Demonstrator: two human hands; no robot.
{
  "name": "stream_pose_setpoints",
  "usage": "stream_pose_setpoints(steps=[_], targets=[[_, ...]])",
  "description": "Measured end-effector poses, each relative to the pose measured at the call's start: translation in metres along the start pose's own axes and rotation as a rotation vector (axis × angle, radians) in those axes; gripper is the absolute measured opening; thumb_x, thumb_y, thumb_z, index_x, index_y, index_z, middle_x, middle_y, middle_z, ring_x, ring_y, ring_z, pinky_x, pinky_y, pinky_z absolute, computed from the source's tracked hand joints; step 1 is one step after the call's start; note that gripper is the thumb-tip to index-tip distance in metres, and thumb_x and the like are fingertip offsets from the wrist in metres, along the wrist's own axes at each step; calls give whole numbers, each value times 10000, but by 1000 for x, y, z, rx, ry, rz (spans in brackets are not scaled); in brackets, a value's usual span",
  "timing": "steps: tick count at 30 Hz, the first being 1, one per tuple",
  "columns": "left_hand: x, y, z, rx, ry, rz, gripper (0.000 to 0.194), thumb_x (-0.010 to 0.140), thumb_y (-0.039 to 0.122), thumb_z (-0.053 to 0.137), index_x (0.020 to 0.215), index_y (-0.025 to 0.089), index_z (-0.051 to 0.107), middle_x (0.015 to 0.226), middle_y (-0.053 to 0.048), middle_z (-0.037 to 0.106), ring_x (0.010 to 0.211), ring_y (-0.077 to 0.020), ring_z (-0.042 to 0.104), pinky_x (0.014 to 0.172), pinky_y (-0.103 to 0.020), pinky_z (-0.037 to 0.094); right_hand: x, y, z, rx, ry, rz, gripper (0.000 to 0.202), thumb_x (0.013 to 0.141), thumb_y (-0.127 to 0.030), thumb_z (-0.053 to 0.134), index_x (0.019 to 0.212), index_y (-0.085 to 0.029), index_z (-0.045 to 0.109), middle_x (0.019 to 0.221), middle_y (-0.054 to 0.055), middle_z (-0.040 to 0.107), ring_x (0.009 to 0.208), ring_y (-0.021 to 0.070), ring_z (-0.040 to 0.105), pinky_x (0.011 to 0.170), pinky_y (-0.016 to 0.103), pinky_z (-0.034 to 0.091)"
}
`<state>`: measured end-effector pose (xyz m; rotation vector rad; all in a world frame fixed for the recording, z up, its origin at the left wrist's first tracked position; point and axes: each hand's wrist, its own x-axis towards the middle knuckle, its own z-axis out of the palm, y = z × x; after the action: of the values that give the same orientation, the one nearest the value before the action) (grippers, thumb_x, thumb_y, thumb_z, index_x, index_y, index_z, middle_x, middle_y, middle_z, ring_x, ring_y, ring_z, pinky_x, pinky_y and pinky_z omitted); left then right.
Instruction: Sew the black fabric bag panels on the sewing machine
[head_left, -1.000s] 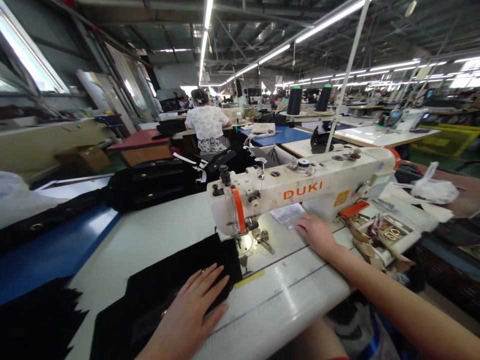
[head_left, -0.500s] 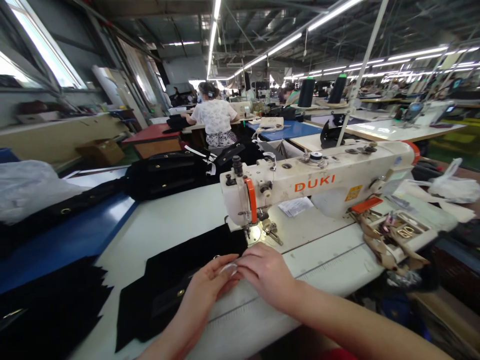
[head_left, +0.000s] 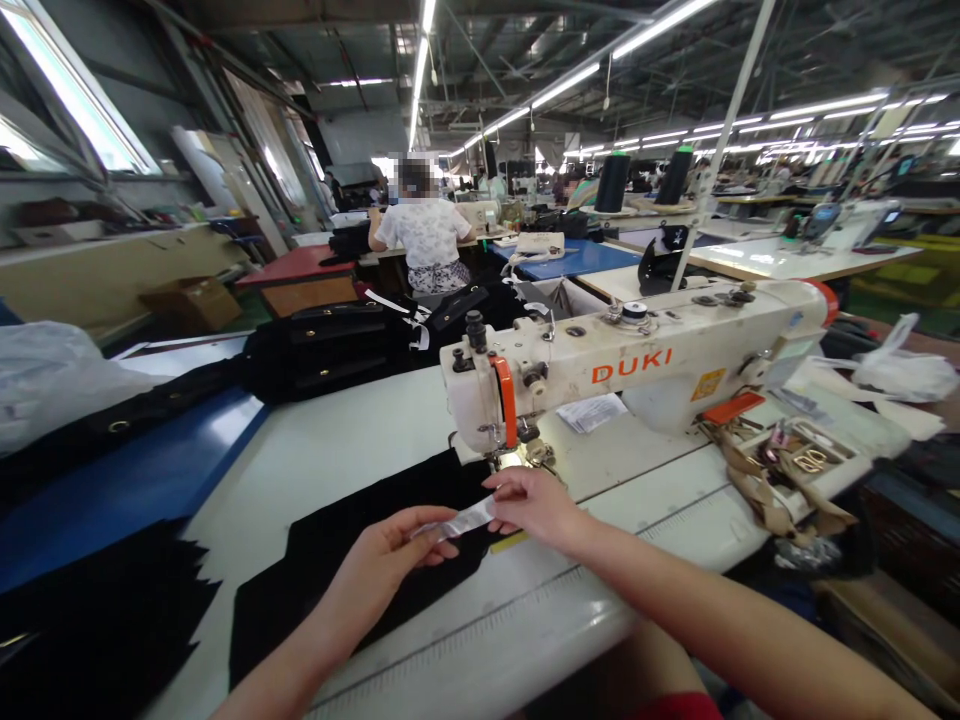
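Observation:
A small whitish, shiny strip [head_left: 469, 519] is stretched between my two hands; whether it is plastic or a label I cannot tell. My left hand [head_left: 397, 545] pinches its left end, and my right hand [head_left: 534, 508] grips the right end. Beneath them a black fabric piece [head_left: 322, 540] lies flat on the white sewing table [head_left: 352, 425], its upper corner close to the needle area of the sewing machine [head_left: 555, 360]. Just below my right hand a short yellow strip [head_left: 510, 542] shows on the table.
Black fabric pieces [head_left: 90, 610] are stacked at the left, and more black work with gold rings [head_left: 322, 350] lies behind. An open parts tray [head_left: 825, 440] with beige straps stands right. Ahead, another person [head_left: 427, 235] sits facing away. A thread stand pole [head_left: 724, 140] rises behind the machine.
My hands have moved apart, and the whitish strip now shows drawn out between them. The yellow strip on the table has come into view. The black fabric lies in nearly the same place.

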<state>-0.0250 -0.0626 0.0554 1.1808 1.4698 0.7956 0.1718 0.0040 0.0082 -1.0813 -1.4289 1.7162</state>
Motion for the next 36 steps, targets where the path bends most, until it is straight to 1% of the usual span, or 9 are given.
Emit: stream_pose_setpoints(steps=[4,9,11,13,18,22,26,29,36], targets=[[7,-6,-5,243,38,129,342,806,395,561,1025,167,692,887,-65,749,836,-226,699,799,-366,556,10,0,5,108,66,55,205,690,-141,726,877,-148,641,631,-48,629,561,105,666,551,195,541],[14,-9,7,952,329,856,234,855,288,563,1027,209,702,1153,-87,681,1093,-270,612,947,-468,492,13,-1,8,168,77,119,200,685,-125,732,849,-139,618,593,-46,625,545,106,666,563,194,553],[18,-9,15,1145,313,1099,232,902,189,496,1019,182,696,1096,-92,698,1064,-246,620,977,-465,471,13,-1,9,175,68,132,203,696,-125,729,862,-135,612,596,-35,635,558,110,671,588,203,561],[23,-10,20,1225,280,1227,251,918,118,451,969,160,694,1008,-81,713,1000,-215,635,971,-426,480,14,-1,9,160,51,125,194,716,-123,716,876,-135,607,608,-26,645,571,111,674,618,216,568],[40,-15,17,1199,250,1239,257,921,87,425,927,136,678,903,-82,696,903,-206,637,866,-383,542,11,-3,0,12,64,26,130,793,-122,640,917,-155,623,660,-13,654,606,123,669,650,246,559],[53,-18,17,1207,271,1237,281,913,62,400,924,118,675,894,-85,700,872,-198,640,839,-363,562,-8,-2,-13,-620,176,-416,181,850,-96,556,973,-168,666,891,59,687,824,178,649,792,321,525],[58,-20,23,1176,248,1181,274,922,78,394,904,128,663,888,-77,695,884,-190,638,819,-337,563,-31,3,-19,-1094,-41,-783,196,911,-136,516,1020,-135,679,993,107,679,953,216,590,883,358,484],[57,-20,25,1180,206,1145,294,930,79,367,917,141,654,889,-70,695,869,-184,642,794,-322,558,-38,6,-19,-1228,-136,-862,204,933,-142,492,1025,-117,672,1052,119,674,1013,215,569,941,351,459],[56,-19,25,1220,160,1179,304,937,76,339,922,128,639,893,-80,694,866,-196,647,807,-328,551,-37,9,-20,-1262,-145,-869,202,930,-139,490,1036,-122,661,1088,117,670,1058,215,553,961,345,453]])
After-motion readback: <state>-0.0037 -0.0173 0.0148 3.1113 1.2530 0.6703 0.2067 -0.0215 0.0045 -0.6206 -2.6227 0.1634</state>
